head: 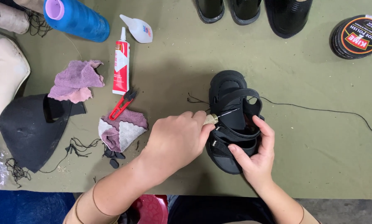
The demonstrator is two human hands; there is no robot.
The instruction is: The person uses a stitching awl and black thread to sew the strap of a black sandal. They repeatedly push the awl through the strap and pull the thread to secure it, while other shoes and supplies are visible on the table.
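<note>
Here my left hand (pixel 175 139) is clenched around a sewing awl (pixel 213 119), its needle poking into the strap of a black sandal (pixel 231 120) lying on the green desk (pixel 310 137). My right hand (pixel 256 155) grasps the sandal's side, steadying it.

A single head-worn camera looks almost straight down, close over the green table (pixel 302 137), whose near edge crosses the bottom.

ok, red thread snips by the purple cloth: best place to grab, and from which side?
Pinch the red snips across the joined red handle end, lower left. Come from above on the left: the dark blades point up right toward the glue tube, and the handle end overhangs the purple cloth.
</note>
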